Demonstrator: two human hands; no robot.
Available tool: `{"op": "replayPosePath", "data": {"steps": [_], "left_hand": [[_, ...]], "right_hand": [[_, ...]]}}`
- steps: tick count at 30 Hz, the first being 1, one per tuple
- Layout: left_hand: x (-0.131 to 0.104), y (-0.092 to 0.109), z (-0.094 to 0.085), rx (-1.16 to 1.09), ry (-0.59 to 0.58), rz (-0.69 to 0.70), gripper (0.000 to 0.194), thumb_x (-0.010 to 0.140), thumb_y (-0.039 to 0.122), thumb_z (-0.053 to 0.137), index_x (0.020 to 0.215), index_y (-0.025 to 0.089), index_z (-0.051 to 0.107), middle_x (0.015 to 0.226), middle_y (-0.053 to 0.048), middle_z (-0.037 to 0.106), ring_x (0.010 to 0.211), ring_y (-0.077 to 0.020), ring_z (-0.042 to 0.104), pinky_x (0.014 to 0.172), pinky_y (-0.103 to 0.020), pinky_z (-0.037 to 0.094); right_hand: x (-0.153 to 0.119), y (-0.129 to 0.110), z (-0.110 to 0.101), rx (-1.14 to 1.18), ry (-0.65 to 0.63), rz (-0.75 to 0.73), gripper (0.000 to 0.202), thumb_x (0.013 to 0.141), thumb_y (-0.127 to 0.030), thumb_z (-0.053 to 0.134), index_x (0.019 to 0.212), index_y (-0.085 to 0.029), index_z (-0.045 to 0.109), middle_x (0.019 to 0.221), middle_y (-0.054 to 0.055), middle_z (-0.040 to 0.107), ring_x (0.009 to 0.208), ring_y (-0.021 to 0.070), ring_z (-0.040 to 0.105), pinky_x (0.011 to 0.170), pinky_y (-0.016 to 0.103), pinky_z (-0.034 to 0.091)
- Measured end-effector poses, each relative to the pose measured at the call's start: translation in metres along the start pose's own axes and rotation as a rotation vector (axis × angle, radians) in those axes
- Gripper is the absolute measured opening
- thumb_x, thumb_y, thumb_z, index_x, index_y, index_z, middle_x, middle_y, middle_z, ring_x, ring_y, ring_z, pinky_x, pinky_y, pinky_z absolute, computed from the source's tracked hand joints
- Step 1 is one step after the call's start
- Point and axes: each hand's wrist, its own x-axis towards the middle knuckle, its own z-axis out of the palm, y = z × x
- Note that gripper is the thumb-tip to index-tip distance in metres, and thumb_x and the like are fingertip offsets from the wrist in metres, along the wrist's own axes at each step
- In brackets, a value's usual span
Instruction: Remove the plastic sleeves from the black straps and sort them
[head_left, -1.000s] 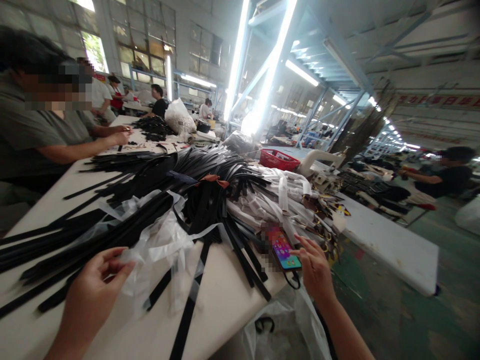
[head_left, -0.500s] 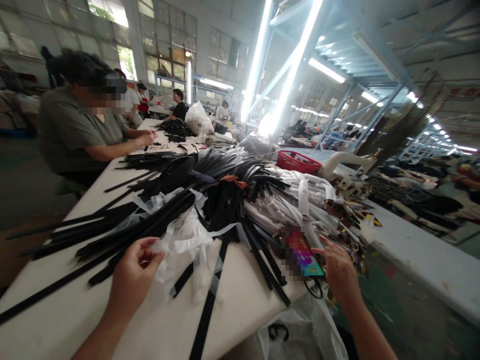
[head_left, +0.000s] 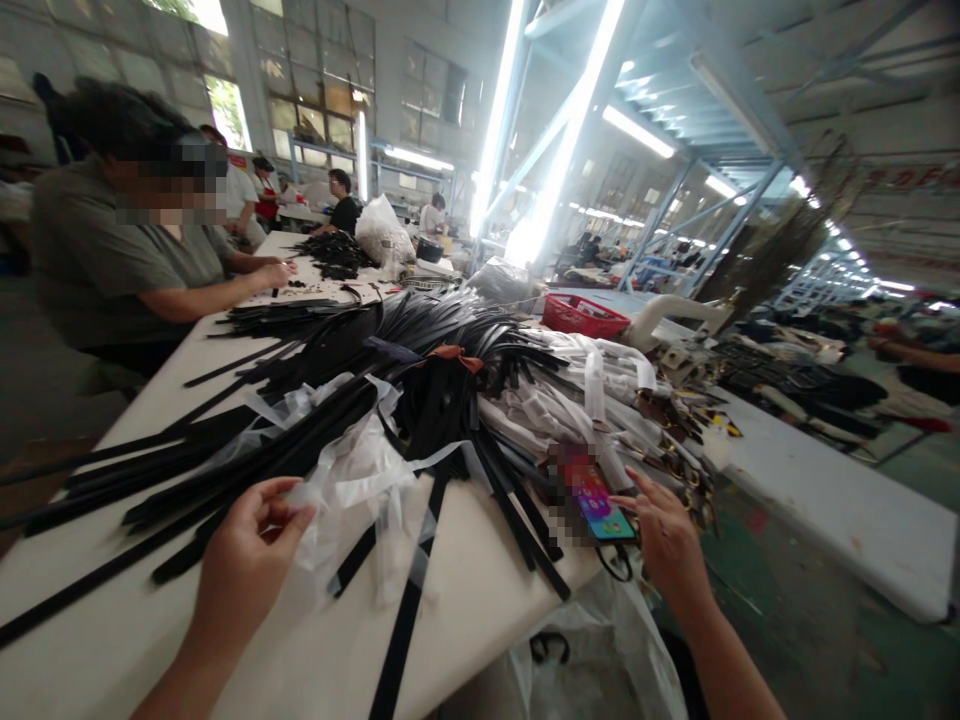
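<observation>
My left hand [head_left: 259, 535] pinches the edge of a crumpled piece of translucent plastic film [head_left: 352, 480] between thumb and fingers. The film trails over the table and across a bundle of black straps [head_left: 439, 400], tied with an orange-brown strip [head_left: 454, 355]. My right hand [head_left: 667, 535] holds nothing; its fingers are apart, with a fingertip at the right edge of a smartphone [head_left: 604, 505]. The phone's screen is lit with coloured icons, and it lies at the table's right edge. Whether the fingertip touches the glass, I cannot tell.
Black straps [head_left: 255, 470] spread across the white table [head_left: 480, 610]. White-wrapped straps [head_left: 585, 375] lie right, near a red basket [head_left: 581, 315] and a sewing machine [head_left: 679, 325]. A co-worker [head_left: 127, 220] sits at the far left side. A plastic bag [head_left: 630, 630] hangs below the edge.
The whole view has shifted, so things appear a little further left. My left hand still pinches the film, and my right hand stays beside the phone, its fingertip closer to the screen.
</observation>
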Motion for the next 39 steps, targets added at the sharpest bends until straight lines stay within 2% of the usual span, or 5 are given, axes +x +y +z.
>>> {"op": "replayPosePath", "data": {"steps": [7, 11, 15, 29, 39], "left_hand": [[0.003, -0.007, 0.0, 0.028, -0.006, 0.007, 0.058, 0.062, 0.06, 0.066, 0.106, 0.022, 0.058, 0.072, 0.002, 0.061, 0.066, -0.019, 0.062, 0.064, -0.027, 0.051], [0.004, -0.006, 0.0, 0.028, 0.005, -0.008, 0.061, 0.06, 0.062, 0.065, 0.105, 0.021, 0.058, 0.072, 0.001, 0.062, 0.067, -0.0206, 0.064, 0.065, -0.028, 0.052], [0.004, -0.005, 0.0, 0.031, -0.008, 0.003, 0.06, 0.061, 0.061, 0.066, 0.106, 0.021, 0.057, 0.072, 0.001, 0.061, 0.067, -0.0203, 0.063, 0.064, -0.027, 0.051], [0.003, 0.002, -0.002, 0.039, -0.003, -0.022, 0.061, 0.059, 0.062, 0.065, 0.105, 0.022, 0.058, 0.071, 0.001, 0.061, 0.066, -0.0201, 0.062, 0.063, -0.027, 0.05], [0.002, 0.007, -0.002, 0.035, 0.017, -0.009, 0.062, 0.057, 0.063, 0.065, 0.102, 0.021, 0.058, 0.069, 0.001, 0.06, 0.063, -0.0199, 0.062, 0.062, -0.027, 0.052]], "right_hand": [[-0.005, -0.017, -0.005, -0.096, -0.128, -0.06, 0.042, 0.096, -0.03, 0.03, 0.112, -0.025, 0.069, 0.145, 0.005, 0.046, 0.132, 0.0276, 0.039, 0.105, 0.051, 0.035], [-0.009, 0.001, -0.013, -0.26, -0.001, 0.074, 0.046, 0.095, -0.033, 0.03, 0.101, -0.016, 0.072, 0.134, 0.014, 0.055, 0.124, 0.0311, 0.047, 0.103, 0.053, 0.036], [-0.011, 0.014, -0.018, -0.204, 0.051, 0.077, 0.048, 0.095, -0.034, 0.027, 0.099, -0.015, 0.071, 0.131, 0.016, 0.057, 0.122, 0.0298, 0.049, 0.101, 0.051, 0.039], [-0.007, -0.023, -0.006, -0.088, -0.073, 0.008, 0.04, 0.097, -0.031, 0.032, 0.108, -0.022, 0.069, 0.138, 0.01, 0.052, 0.127, 0.0286, 0.044, 0.104, 0.054, 0.035], [0.007, -0.017, -0.015, 0.016, 0.121, 0.042, 0.046, 0.097, -0.03, 0.026, 0.102, -0.016, 0.069, 0.13, 0.015, 0.058, 0.122, 0.0263, 0.051, 0.101, 0.05, 0.039]]}}
